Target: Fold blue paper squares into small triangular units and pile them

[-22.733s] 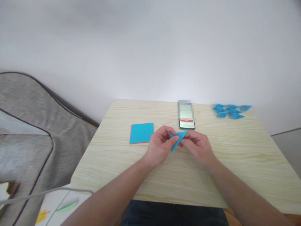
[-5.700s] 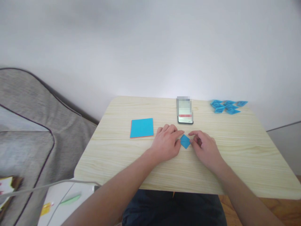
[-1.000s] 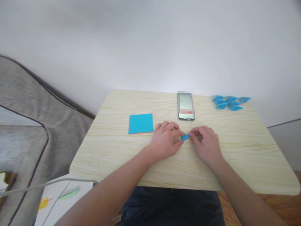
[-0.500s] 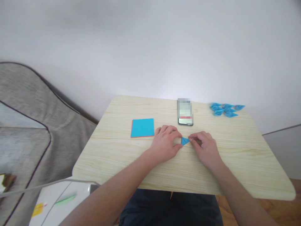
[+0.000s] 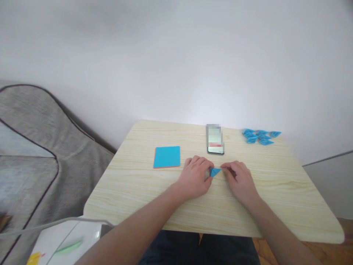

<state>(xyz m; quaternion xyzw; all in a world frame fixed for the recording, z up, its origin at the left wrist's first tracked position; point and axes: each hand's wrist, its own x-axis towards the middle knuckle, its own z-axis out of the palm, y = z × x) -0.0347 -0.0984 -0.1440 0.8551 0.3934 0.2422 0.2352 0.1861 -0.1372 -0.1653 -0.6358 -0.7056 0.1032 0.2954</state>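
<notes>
Between the thumb and index finger of my left hand (image 5: 195, 176) is a small piece of folded blue paper (image 5: 214, 172). It is wedge-shaped, with crease lines on its upper face and a point towards the right. My right hand (image 5: 239, 180) has its thumb and index finger pinched together at that pointed tip; how much of the tip they cover is hard to see. Left of my hands lies a square stack of blue paper (image 5: 167, 157) with a reddish edge showing.
A phone (image 5: 215, 140) with a blurred screen lies behind my hands. Several folded blue paper pieces (image 5: 259, 136) are grouped at the back right of the wooden table (image 5: 132, 198). A white wall stands behind. A grey cushioned seat (image 5: 77, 176) and a pale cable (image 5: 66, 219) are left.
The view has tilted, so everything sits lower in the picture. The right fingers have slid out towards the tip, and more of the folded paper's pointed end shows.
</notes>
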